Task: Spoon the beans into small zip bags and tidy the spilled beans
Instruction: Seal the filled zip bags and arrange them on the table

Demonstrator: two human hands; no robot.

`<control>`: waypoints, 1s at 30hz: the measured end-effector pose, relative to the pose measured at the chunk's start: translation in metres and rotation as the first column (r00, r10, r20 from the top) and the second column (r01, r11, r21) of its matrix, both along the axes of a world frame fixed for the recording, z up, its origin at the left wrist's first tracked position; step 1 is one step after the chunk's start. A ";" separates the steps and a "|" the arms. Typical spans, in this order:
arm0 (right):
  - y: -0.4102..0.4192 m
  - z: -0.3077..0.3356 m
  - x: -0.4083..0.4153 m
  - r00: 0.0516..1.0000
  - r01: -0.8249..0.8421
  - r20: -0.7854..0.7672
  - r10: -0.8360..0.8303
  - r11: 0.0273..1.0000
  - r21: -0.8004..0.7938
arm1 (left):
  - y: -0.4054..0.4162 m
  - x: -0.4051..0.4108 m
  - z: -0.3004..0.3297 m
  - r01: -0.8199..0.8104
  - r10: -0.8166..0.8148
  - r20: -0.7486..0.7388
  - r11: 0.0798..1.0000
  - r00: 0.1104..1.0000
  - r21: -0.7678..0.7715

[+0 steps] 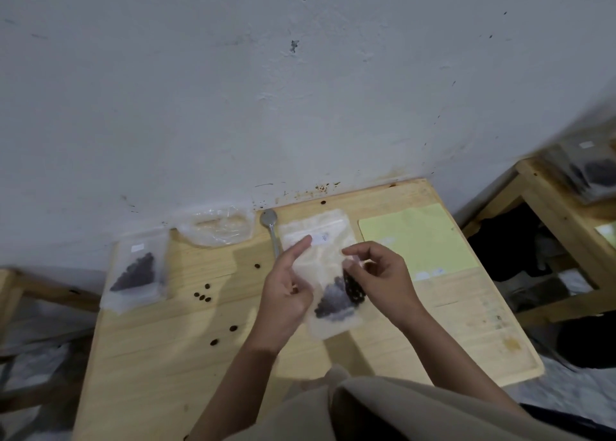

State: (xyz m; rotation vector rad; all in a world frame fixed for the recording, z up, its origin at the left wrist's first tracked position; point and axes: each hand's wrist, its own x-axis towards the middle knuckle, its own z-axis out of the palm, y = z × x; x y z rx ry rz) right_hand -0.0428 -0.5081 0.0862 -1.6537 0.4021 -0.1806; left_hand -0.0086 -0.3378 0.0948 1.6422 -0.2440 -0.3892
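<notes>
Two hands: both met on one small zip bag (328, 294) held above the middle of the wooden table (166, 374); head view only, so all that follows came from it
Held bag, long axis: ran away from the person, mouth end toward the wall, bean-filled bottom toward the body; a dark heap of beans sat in the lower half
Left hand (286, 290): lay at the bag's left edge, forefinger stretched up along the plastic, the other fingers curled against it; it seemed to steady the bag, though the grip itself was blurred
Right hand (376, 274): pinched the bag's right edge near the seal with curled fingertips; judged the nearer hand to the zip strip, so closing the seal would fall to it
Filled bags on table: one, the filled zip bag (136, 274) at the far left, flat, well apart from both hands
Empty bags: a stack (316, 230) lay behind the held bag, count unclear
Spoon (270, 230): one, bowl toward the wall, just left of that stack
Spilled beans (203, 296): about eight loose on the table, left of the left hand, which was the nearer for tidying
Clear wrapper (216, 227): one, crumpled by the wall
Yellow sheet (420, 240): one, to the right
</notes>
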 end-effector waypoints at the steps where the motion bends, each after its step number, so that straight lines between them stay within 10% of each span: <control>1: 0.004 -0.003 -0.006 0.999 -0.042 -0.019 0.043 0.999 0.023 | 0.005 0.002 0.002 -0.025 0.024 -0.038 0.999 0.999 -0.038; 12: 0.095 -0.010 -0.006 0.994 -0.026 -0.099 0.046 0.982 0.189 | 0.103 0.008 -0.008 -0.192 0.205 -0.139 0.976 0.969 0.105; 30: 0.317 -0.050 0.129 0.955 -0.231 -0.250 0.158 0.926 -0.299 | 0.308 0.084 -0.057 -0.451 0.462 0.096 0.765 0.882 0.461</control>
